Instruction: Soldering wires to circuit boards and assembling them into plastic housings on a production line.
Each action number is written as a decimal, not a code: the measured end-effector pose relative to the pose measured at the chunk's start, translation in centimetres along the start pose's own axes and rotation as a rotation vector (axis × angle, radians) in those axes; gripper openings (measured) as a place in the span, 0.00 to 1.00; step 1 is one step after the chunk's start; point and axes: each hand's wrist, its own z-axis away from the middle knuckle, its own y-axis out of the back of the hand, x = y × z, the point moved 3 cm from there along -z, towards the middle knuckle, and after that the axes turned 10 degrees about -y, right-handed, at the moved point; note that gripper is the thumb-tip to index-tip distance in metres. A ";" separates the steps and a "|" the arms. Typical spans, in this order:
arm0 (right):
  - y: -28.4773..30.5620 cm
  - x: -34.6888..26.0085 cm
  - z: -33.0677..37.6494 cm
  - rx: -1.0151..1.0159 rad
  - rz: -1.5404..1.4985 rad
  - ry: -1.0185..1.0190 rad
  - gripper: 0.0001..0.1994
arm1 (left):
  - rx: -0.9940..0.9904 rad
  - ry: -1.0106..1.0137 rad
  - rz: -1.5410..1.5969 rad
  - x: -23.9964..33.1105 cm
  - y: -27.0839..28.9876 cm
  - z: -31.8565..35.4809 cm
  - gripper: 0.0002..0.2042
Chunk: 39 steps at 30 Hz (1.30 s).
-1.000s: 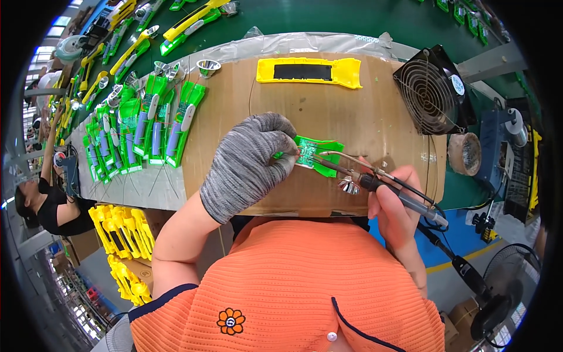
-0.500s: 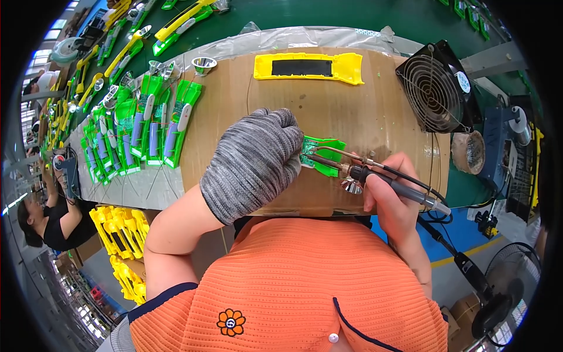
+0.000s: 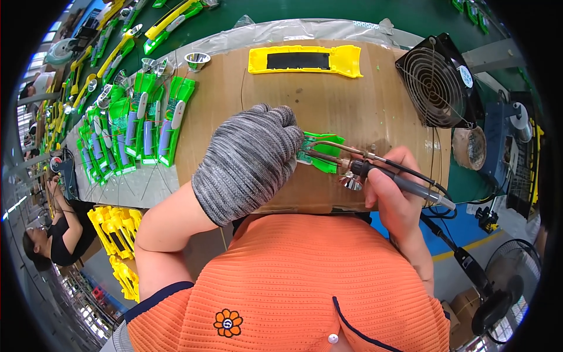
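Observation:
My left hand (image 3: 252, 161), in a grey striped knit glove, is closed around one end of a green plastic housing (image 3: 329, 154) with a small circuit board in it. The glove hides what else its fingers may hold. My bare right hand (image 3: 396, 182) grips a soldering iron (image 3: 404, 186) like a pen. A thin metal feed tube runs along the iron, and its tip reaches the circuit board beside the glove. Just below the housing, a shiny reflector cup (image 3: 352, 181) shows partly behind the iron.
Beyond my hands lies a yellow casing (image 3: 305, 61) with a black panel. Several green housings with purple cells (image 3: 148, 138) stand in a row at left. A black fan (image 3: 435, 82) and a round tan block (image 3: 468, 147) are at right. Another person (image 3: 58, 229) sits far left.
The whole view has shifted slightly. My left hand stays closed by the housing, while the iron's tip remains at the board with little visible movement.

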 end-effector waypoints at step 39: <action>4.1 -2.1 -1.3 0.198 -0.269 0.304 0.08 | 0.192 -0.564 -0.171 3.4 -1.9 -4.1 0.14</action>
